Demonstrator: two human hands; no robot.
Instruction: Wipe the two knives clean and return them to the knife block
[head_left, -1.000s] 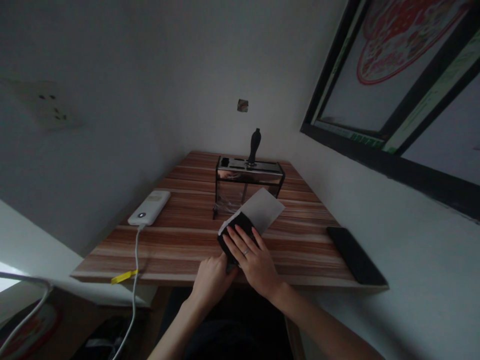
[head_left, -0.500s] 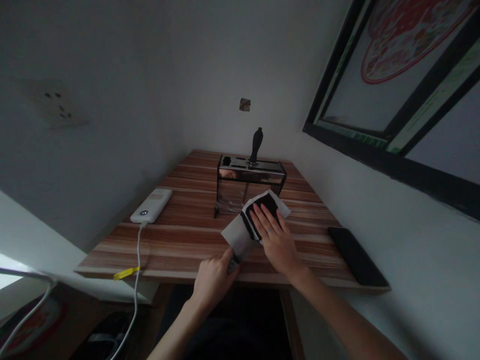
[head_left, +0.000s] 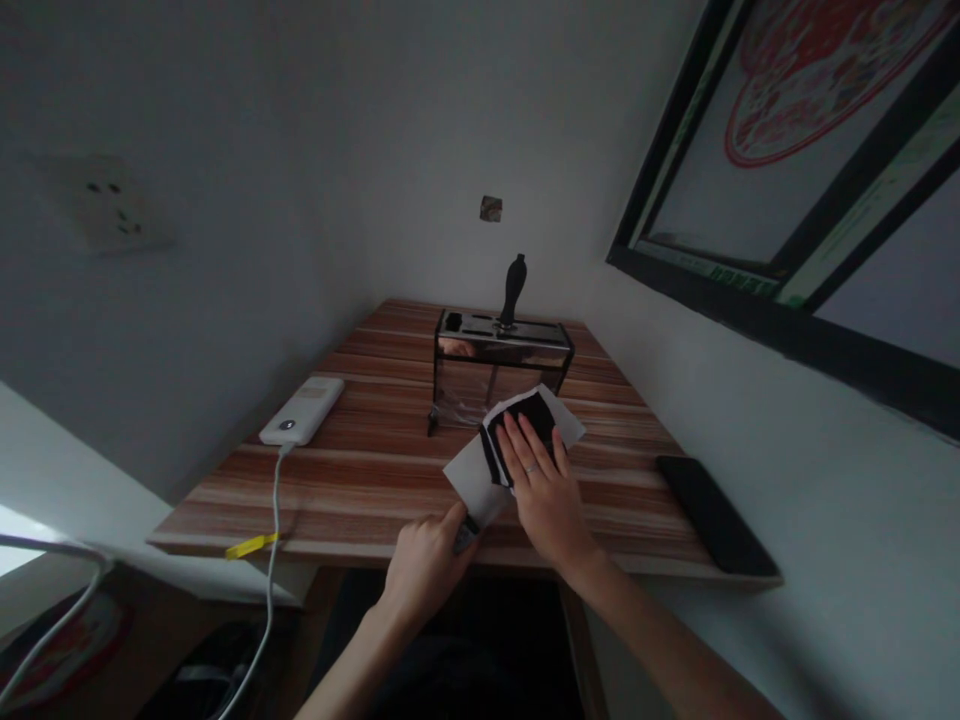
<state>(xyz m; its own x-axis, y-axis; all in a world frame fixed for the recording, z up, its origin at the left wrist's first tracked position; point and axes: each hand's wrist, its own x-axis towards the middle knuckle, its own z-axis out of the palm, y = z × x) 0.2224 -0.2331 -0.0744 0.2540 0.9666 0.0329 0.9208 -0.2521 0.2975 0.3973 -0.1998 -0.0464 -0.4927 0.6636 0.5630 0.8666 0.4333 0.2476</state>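
My left hand [head_left: 427, 562] is closed around the handle of a cleaver [head_left: 472, 485], whose broad pale blade slants up and to the right above the table's front. A black cloth with white edges [head_left: 495, 455] lies across the middle of the blade. My right hand [head_left: 544, 490], a ring on one finger, holds this cloth against the blade with its fingers stretched over it; the thumb is hidden. Just behind the blade stands a clear-sided knife block [head_left: 502, 345] with a metal top, a black-handled knife [head_left: 514, 290] upright in it.
On the wood-grain table [head_left: 375, 470], a white power bank [head_left: 304, 410] lies left with its white cable [head_left: 276, 500], yellow tag [head_left: 251, 546] attached, hanging over the front edge. A black phone [head_left: 716, 515] lies at the right edge. Walls enclose the back and sides.
My right hand and the cloth have shifted slightly left and down along the blade. The cleaver and my left hand have barely moved.
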